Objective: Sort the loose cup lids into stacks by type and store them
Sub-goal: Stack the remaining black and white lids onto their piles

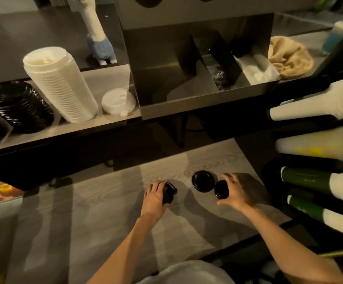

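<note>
Both hands are gripping black lids low in the frame.
Left hand [155, 198] is clutching one black lid [169, 193]; right hand [237, 191] is pinching another [221, 189] beside a lid stack [203, 181] on the wood-grain counter [105, 212].

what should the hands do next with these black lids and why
Probably bring the black lid in the right hand down onto the loose black lid lying on the counter beside it. Each hand already grips a black lid, the left hand holding its own, and all three look alike, so stacking them comes first.
</note>
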`<state>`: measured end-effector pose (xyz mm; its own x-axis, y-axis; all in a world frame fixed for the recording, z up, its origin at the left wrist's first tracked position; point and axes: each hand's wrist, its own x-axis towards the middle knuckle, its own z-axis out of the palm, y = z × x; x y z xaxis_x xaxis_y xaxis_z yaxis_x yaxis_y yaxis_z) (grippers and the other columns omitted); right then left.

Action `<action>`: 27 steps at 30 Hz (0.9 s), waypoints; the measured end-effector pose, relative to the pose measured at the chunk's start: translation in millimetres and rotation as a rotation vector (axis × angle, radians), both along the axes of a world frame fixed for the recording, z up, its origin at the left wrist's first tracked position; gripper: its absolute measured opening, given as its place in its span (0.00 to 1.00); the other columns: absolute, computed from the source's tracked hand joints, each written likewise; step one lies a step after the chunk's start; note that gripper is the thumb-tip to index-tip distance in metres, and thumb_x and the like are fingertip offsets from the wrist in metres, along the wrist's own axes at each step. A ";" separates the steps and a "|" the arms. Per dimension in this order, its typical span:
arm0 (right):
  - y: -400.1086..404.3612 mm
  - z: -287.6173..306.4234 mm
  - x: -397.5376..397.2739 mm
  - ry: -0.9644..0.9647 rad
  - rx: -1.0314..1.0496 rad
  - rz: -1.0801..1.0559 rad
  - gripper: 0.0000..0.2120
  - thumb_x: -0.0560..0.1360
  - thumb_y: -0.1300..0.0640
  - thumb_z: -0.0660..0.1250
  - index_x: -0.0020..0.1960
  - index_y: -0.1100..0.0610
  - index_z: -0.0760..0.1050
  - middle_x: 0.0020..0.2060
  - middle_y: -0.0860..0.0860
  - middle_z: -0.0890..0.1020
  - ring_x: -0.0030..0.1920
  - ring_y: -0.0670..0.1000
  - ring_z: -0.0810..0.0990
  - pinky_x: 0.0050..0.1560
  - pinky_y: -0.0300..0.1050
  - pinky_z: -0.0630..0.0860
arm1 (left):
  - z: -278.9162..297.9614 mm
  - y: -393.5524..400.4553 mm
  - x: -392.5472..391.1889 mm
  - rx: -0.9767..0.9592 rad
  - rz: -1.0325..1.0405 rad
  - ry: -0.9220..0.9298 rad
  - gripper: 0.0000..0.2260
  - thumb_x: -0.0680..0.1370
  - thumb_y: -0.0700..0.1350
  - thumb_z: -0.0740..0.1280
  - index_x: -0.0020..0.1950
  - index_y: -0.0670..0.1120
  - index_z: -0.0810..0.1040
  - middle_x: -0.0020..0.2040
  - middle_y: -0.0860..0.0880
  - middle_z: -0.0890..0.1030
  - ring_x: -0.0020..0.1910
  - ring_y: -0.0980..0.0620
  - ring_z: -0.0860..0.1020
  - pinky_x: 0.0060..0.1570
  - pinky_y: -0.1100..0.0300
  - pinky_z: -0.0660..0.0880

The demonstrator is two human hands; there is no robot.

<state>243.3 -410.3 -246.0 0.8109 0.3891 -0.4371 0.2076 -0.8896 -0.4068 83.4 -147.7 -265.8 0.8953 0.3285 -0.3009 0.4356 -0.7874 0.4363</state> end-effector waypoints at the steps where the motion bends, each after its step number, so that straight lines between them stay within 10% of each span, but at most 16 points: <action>1: -4.7 -0.3 0.1 -0.009 0.009 -0.013 0.47 0.65 0.56 0.85 0.77 0.55 0.65 0.76 0.57 0.64 0.74 0.59 0.67 0.71 0.51 0.68 | -1.0 0.1 -1.0 -0.003 0.016 -0.010 0.38 0.75 0.46 0.76 0.81 0.49 0.61 0.77 0.50 0.64 0.75 0.45 0.64 0.74 0.48 0.65; 10: 9.8 9.4 -1.4 -0.065 0.175 -0.043 0.41 0.66 0.55 0.84 0.74 0.54 0.69 0.69 0.54 0.72 0.69 0.58 0.72 0.66 0.52 0.72 | -0.3 1.7 -13.6 -0.063 0.154 -0.092 0.33 0.68 0.54 0.80 0.70 0.52 0.73 0.68 0.47 0.66 0.63 0.45 0.65 0.68 0.46 0.69; 18: 66.0 12.4 3.5 -0.056 0.084 0.119 0.41 0.65 0.53 0.84 0.73 0.52 0.70 0.70 0.52 0.67 0.70 0.58 0.72 0.68 0.54 0.72 | 9.4 9.2 -23.3 -0.459 0.406 -0.187 0.37 0.63 0.47 0.86 0.66 0.47 0.71 0.62 0.47 0.68 0.60 0.57 0.64 0.65 0.63 0.69; 22: 73.8 1.1 -6.5 -0.067 0.023 0.142 0.38 0.66 0.53 0.83 0.71 0.47 0.68 0.69 0.52 0.67 0.71 0.59 0.68 0.67 0.57 0.71 | 11.4 18.1 -24.3 -0.717 0.590 -0.200 0.24 0.66 0.37 0.83 0.55 0.47 0.76 0.58 0.45 0.80 0.62 0.42 0.78 0.64 0.46 0.77; 27: 80.7 10.3 -17.1 -0.029 0.116 0.117 0.39 0.64 0.53 0.83 0.69 0.44 0.68 0.67 0.53 0.69 0.68 0.59 0.73 0.64 0.52 0.73 | 19.0 12.6 -33.0 -1.085 0.758 -0.207 0.28 0.72 0.42 0.77 0.71 0.46 0.75 0.62 0.46 0.83 0.63 0.47 0.80 0.71 0.47 0.72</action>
<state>226.3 -329.6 -235.7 0.7688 0.5277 -0.3612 0.3197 -0.8064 -0.4975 50.4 -135.1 -246.7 0.6603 0.4440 -0.6057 0.4579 0.4012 0.7933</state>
